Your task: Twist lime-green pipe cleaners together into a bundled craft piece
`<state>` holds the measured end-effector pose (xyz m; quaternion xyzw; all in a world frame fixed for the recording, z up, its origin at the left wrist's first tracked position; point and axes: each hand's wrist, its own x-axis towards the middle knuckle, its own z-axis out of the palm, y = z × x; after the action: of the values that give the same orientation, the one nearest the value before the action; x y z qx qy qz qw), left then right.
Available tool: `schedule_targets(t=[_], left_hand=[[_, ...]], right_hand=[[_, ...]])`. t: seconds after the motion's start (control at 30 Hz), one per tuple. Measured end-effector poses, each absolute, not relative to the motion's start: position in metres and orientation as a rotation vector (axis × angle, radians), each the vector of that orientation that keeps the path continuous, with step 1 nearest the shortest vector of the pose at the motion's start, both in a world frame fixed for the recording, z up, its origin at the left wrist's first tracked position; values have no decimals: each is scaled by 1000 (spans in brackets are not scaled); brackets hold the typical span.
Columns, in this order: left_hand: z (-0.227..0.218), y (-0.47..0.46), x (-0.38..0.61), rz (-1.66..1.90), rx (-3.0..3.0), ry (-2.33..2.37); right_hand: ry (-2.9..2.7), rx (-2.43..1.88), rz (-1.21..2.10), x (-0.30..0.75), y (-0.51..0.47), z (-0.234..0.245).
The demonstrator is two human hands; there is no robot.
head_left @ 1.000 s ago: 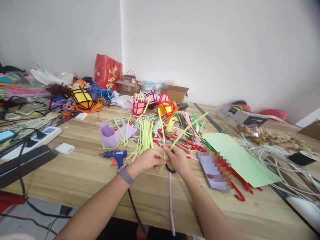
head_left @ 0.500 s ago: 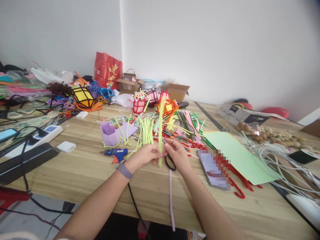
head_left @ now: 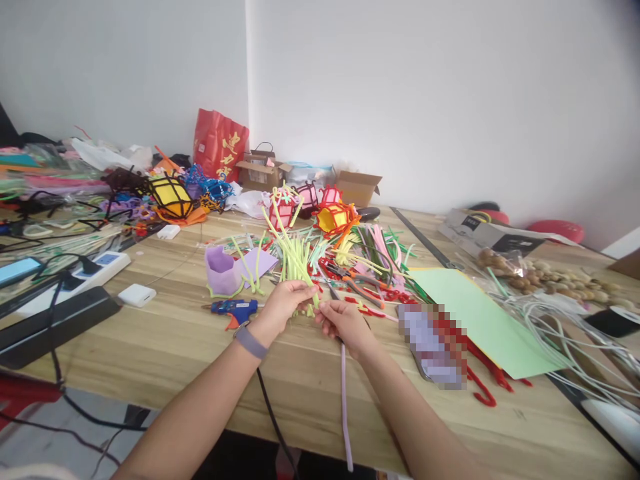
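Observation:
My left hand (head_left: 290, 303) pinches yellow-green pipe cleaners (head_left: 280, 223) between thumb and fingers; their long ends lean up and to the left. Close beside it, the closed fingers of my right hand (head_left: 345, 320) are at the lower end of the same stems. Scissors (head_left: 333, 291) lie partly hidden behind my right hand. Behind my hands is a bundle of yellow-green pipe cleaners (head_left: 295, 261). Left of it are a blue glue gun (head_left: 235, 308) and a lavender cup-like piece (head_left: 223, 270). A lavender pipe cleaner (head_left: 345, 400) runs toward the table's front edge.
Pliers (head_left: 357, 283) lie among mixed pipe cleaners. To the right are a phone (head_left: 425, 347), a light green sheet (head_left: 485, 320) and red pipe cleaners (head_left: 483, 393). Small lanterns (head_left: 335, 217) stand behind. A power strip (head_left: 103, 270) and cables are at left.
The yellow-green pipe cleaner, upright before, now leans to the left in front of the bundle. My right hand has shifted slightly down and left. The view has shifted a little.

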<state>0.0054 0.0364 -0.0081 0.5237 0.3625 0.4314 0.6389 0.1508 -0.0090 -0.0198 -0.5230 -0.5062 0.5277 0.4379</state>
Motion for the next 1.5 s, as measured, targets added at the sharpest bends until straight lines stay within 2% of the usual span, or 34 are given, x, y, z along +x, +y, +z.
schedule_targets(t=[0.47,1.33,1.5], left_hand=[[-9,35,7,1019,1285,832],[-6,30,9,1003,1394,857],[0,28,10,1038,1387,854]], right_hand=[[-1263,-1297,1098,144,-8,-26],[-1477,-1296,1131,141,-8,-36],[-1477,-1267,1047,142,-10,-33]])
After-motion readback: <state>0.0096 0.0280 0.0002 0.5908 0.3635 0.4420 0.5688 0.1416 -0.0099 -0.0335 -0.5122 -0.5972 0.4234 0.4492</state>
